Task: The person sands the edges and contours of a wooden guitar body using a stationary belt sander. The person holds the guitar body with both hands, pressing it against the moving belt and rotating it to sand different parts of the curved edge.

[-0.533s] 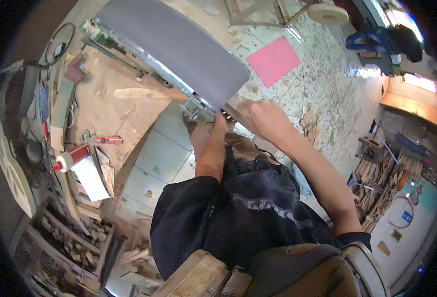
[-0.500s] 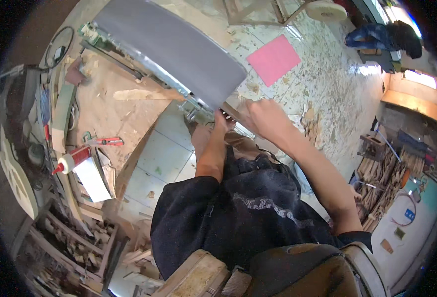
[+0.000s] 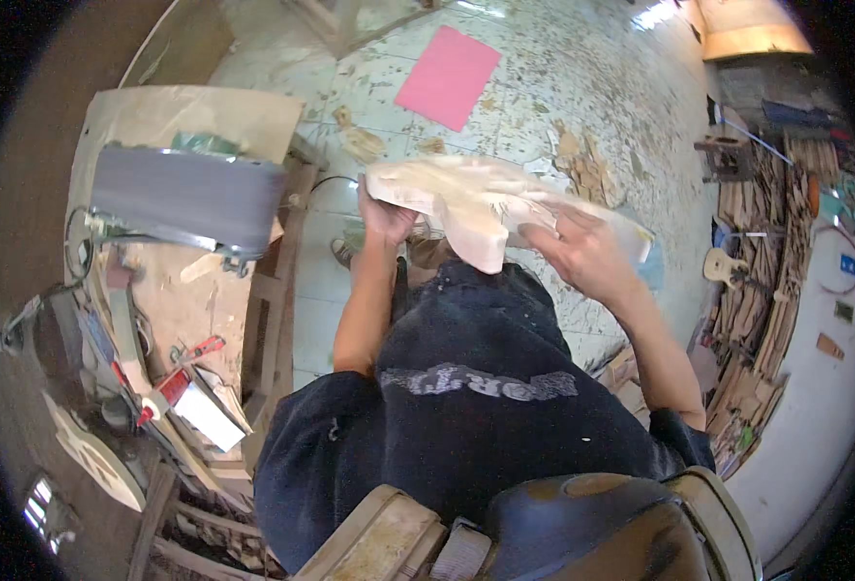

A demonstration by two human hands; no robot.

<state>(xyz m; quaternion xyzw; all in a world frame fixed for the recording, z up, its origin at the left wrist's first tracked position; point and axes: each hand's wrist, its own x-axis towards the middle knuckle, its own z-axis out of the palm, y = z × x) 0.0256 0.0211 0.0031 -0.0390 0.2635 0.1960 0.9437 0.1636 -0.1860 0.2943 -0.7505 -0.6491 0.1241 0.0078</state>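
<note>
We hold the wood point(image 3: 476, 228) above the floor point(image 3: 582, 82), left hand point(image 3: 387, 221) gripping its left end, right hand point(image 3: 590, 254) its right side; probably stiff, fairly light, best held by edges.

pale wood workpiece point(image 3: 481, 201) | bare, unpainted-looking, curved outline, thick edge visible at left | held aloft, upper centre of frame | long axis left to right, right end slightly lower | rounded lobe pointing toward frame bottom | right part motion-blurred, detail unclear
</note>
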